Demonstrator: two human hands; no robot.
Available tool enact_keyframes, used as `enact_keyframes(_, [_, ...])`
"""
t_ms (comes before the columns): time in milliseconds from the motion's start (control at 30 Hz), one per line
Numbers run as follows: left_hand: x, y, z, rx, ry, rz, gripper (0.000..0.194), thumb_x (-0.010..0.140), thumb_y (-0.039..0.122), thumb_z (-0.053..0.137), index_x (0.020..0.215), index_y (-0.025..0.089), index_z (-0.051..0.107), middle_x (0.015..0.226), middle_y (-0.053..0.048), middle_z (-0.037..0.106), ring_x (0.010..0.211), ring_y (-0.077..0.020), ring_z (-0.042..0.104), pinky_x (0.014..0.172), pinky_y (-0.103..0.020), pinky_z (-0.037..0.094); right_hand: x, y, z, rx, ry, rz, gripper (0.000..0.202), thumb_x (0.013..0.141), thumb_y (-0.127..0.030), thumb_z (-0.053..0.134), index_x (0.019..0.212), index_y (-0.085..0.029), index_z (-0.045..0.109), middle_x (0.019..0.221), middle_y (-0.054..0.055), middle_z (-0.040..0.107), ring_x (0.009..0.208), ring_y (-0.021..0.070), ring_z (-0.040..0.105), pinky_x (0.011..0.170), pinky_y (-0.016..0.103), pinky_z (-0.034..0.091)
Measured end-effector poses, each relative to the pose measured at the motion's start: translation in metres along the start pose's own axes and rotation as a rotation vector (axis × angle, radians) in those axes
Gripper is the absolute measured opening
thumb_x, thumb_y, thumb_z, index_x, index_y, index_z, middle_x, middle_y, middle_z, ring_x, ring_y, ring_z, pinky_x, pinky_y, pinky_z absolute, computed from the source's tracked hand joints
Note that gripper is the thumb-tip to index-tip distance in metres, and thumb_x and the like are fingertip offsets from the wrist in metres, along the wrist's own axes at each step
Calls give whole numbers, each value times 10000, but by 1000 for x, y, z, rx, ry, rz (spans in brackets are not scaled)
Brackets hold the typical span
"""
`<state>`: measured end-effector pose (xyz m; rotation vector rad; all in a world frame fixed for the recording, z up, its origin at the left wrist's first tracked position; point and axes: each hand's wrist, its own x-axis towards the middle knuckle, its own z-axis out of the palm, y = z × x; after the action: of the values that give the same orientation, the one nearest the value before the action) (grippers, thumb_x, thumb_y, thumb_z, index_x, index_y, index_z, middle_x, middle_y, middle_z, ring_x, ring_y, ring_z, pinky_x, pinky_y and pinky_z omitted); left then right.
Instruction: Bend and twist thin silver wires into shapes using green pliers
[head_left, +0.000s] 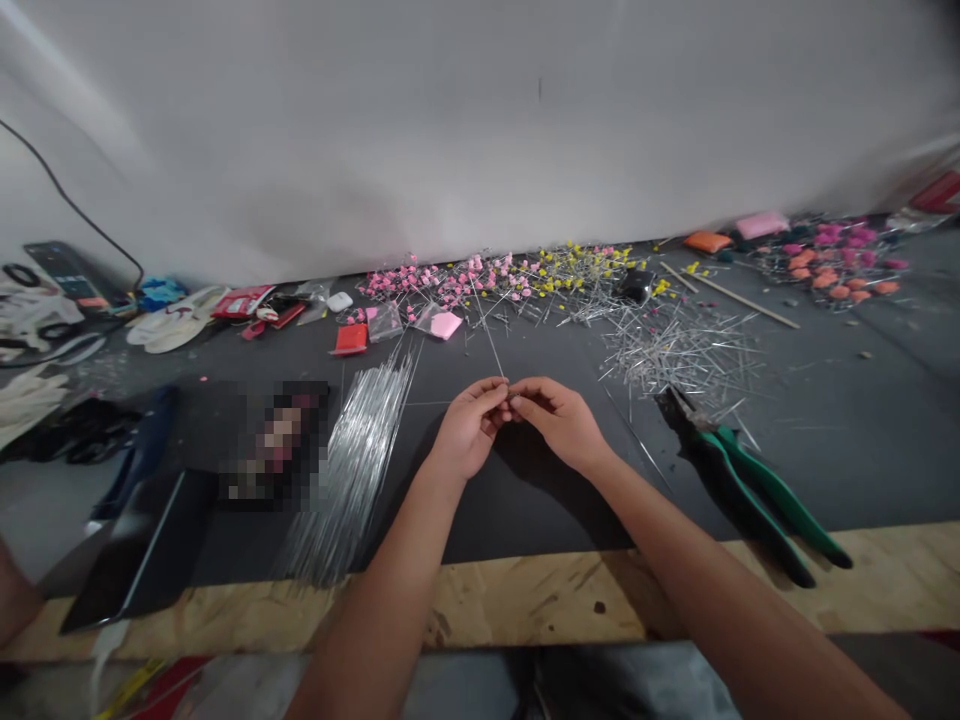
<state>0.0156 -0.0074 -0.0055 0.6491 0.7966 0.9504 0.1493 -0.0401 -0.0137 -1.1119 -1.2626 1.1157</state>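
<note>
My left hand [474, 425] and my right hand [559, 420] meet above the dark table top, fingertips pinched together. A thin silvery wire [489, 335] rises from between them, leaning up and to the left; the small part at its lower end is hidden by the fingers. To the left of my left hand lies a thick bundle of straight wires [367, 430]. Pliers with green handles [750, 490] rest to the right of my right hand, their jaws by a loose heap of short wires [675, 345].
Wires with pink tips [450, 280], yellow tips [581, 268] and orange tips [844, 280] lie along the wall. A red packet [350, 339], a wooden stick [739, 298] and a dark tablet [142, 550] are also there. The wooden edge [525, 600] runs along the front.
</note>
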Motion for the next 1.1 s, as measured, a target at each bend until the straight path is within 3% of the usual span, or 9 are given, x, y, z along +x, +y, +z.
enact_keyframes(333, [-3, 1, 5, 8, -70, 70, 138, 638, 157, 701, 759, 134, 639, 652, 24, 579, 522, -44, 521, 527, -176, 430, -8, -4, 10, -28, 83, -33, 118, 801, -322, 531, 855, -218, 540, 756, 0, 612, 691, 132, 596, 674, 296, 481])
enact_keyframes(600, [-2, -2, 7, 49, -48, 64, 154, 622, 162, 712, 756, 137, 642, 650, 19, 590, 545, -58, 537, 553, -192, 433, -7, -1, 16, -40, 166, 27, 95, 797, -303, 508, 787, -210, 489, 687, -10, 586, 649, 128, 573, 644, 293, 460])
enact_keyframes(1100, [1, -5, 4, 131, -64, 88, 128, 667, 184, 675, 783, 142, 639, 622, 7, 588, 529, -80, 535, 557, -225, 415, -3, -2, 13, 122, 161, 164, 120, 760, -290, 540, 706, -199, 483, 621, -31, 574, 604, 112, 563, 642, 283, 454])
